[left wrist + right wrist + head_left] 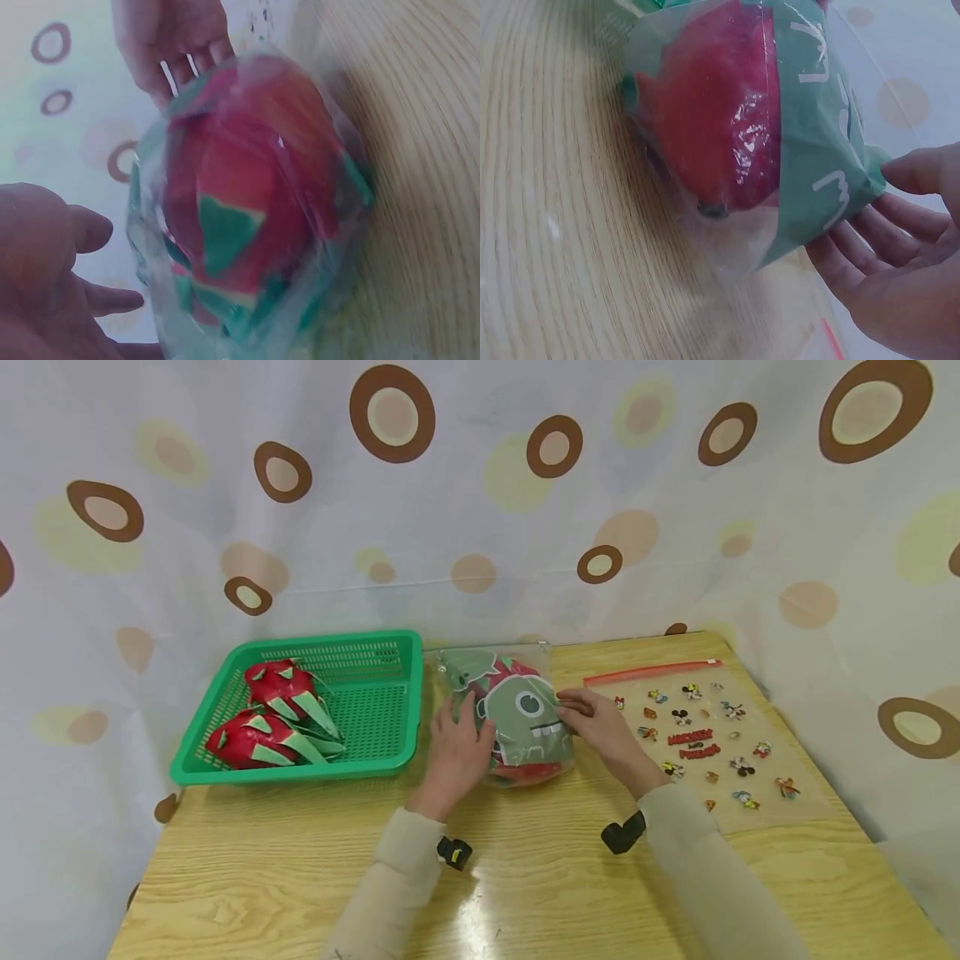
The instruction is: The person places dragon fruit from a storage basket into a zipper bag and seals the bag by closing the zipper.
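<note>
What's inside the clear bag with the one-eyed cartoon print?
Red dragon fruit with green scales, visible through the clear bag. The green cartoon print covers much of one side, so I can't tell how many.

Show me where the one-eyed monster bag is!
In the head view, the one-eyed monster bag is between the left hand and right hand, just right of the green basket.

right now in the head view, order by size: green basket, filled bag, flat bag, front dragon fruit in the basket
1. Green basket
2. Filled bag and flat bag: too close to rank, both partly covered
3. Front dragon fruit
</note>
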Demonstrator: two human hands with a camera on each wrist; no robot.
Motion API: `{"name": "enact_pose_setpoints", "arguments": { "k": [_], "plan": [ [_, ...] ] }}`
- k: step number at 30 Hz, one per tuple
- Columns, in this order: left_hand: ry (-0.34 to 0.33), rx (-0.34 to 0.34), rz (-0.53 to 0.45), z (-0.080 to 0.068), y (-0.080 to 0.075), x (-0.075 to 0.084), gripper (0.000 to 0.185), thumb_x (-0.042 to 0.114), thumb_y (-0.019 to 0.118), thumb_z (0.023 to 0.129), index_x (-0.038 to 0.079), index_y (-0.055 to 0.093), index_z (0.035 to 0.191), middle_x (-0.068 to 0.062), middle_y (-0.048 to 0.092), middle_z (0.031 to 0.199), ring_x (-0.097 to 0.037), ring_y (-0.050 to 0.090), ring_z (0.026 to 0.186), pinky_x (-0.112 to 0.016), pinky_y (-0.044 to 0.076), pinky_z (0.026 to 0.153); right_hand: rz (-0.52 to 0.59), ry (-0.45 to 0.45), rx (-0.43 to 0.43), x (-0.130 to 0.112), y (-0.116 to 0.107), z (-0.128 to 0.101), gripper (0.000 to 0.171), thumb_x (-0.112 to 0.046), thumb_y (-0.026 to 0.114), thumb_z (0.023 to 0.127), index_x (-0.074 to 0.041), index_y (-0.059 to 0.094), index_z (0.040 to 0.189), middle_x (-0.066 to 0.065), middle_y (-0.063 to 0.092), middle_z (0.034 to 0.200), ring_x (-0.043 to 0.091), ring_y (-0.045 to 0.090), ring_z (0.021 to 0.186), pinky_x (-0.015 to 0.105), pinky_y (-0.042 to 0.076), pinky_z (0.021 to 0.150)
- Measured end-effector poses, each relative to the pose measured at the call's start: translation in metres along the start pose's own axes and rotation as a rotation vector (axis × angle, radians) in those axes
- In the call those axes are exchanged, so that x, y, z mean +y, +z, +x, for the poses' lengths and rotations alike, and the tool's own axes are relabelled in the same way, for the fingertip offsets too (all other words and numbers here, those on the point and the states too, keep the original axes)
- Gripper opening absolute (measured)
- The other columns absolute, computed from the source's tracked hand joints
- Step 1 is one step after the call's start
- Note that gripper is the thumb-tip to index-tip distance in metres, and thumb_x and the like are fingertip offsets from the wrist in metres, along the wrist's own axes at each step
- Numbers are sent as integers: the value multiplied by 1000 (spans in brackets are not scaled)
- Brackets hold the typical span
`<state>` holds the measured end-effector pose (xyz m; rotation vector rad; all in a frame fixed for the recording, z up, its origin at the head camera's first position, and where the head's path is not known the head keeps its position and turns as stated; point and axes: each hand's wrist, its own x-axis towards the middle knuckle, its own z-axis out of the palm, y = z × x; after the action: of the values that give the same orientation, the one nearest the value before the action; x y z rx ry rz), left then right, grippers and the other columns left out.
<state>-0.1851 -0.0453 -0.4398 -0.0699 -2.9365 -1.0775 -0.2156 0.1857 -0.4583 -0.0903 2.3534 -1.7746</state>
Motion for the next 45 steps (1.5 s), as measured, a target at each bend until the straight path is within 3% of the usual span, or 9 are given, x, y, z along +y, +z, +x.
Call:
{"name": "enact_pose_setpoints", "arguments": {
  "k": [8, 17, 20, 23, 25, 30, 36, 40, 45],
  "plan": [
    [207, 78, 95, -11, 4, 13, 58, 28, 52, 101, 7, 35, 151, -26, 26, 155, -46, 23, 146, -58, 23, 119, -54, -22, 22, 9, -23, -21, 50, -28, 51, 104, -1, 42, 146, 24, 50, 143, 38, 52, 131, 49, 48, 104],
    [548, 267, 65, -19, 17, 28, 48, 9, 62, 92, 2, 49, 138, -26, 38, 147, -40, 41, 135, -48, 45, 107, -213, 15, 107, 33, -62, -52, 57, -39, 45, 105, -2, 41, 148, 22, 50, 144, 38, 52, 128, 47, 50, 100],
    [592, 252, 45, -22, 22, 37, 47, 7, 62, 92, 6, 50, 138, -21, 39, 147, -35, 46, 133, -39, 54, 95, -259, 40, 147, 38, -76, -56, 58, -43, 42, 105, -3, 41, 147, 21, 50, 144, 37, 52, 126, 45, 51, 97],
    [594, 169, 0, -25, 27, 49, 47, 8, 59, 94, 9, 49, 140, -18, 39, 149, -31, 48, 132, -34, 55, 91, -311, 49, 198, 39, -92, -58, 60, -46, 40, 105, -2, 42, 147, 23, 50, 142, 36, 53, 122, 38, 53, 89],
    [592, 100, -38, -26, 33, 56, 47, 7, 56, 95, 10, 48, 141, -18, 39, 149, -29, 48, 134, -34, 51, 100, -359, 48, 237, 41, -103, -59, 61, -45, 40, 105, 0, 42, 145, 26, 50, 139, 40, 52, 121, 39, 51, 85],
    [581, -93, -78, -30, 53, 70, 43, 10, 52, 99, 11, 47, 141, -11, 43, 145, -21, 53, 128, -27, 48, 103, -471, 84, 300, 53, -129, -60, 62, -42, 37, 105, 5, 39, 146, 35, 38, 145, 53, 40, 127, 61, 44, 89],
    [405, -348, -169, -33, 76, 76, 43, 12, 49, 101, 17, 44, 144, -3, 45, 144, -13, 51, 127, -23, 47, 103, -563, 149, 359, 68, -151, -59, 60, -30, 37, 104, 12, 32, 146, 42, 31, 145, 53, 43, 116, 58, 44, 81],
    [315, -435, -218, -34, 95, 74, 47, 14, 49, 99, 18, 43, 146, -3, 47, 144, -12, 53, 124, -23, 48, 100, -627, 226, 393, 75, -161, -61, 62, -26, 39, 101, 17, 28, 145, 46, 29, 142, 60, 32, 125, 68, 36, 94],
    [226, -514, -287, -40, 115, 72, 53, 15, 53, 97, 17, 40, 149, -6, 51, 141, -12, 56, 123, -24, 50, 98, -691, 390, 351, 89, -170, -62, 72, -36, 37, 101, 15, 17, 149, 48, 21, 143, 66, 26, 127, 74, 30, 96]
  ]
}}
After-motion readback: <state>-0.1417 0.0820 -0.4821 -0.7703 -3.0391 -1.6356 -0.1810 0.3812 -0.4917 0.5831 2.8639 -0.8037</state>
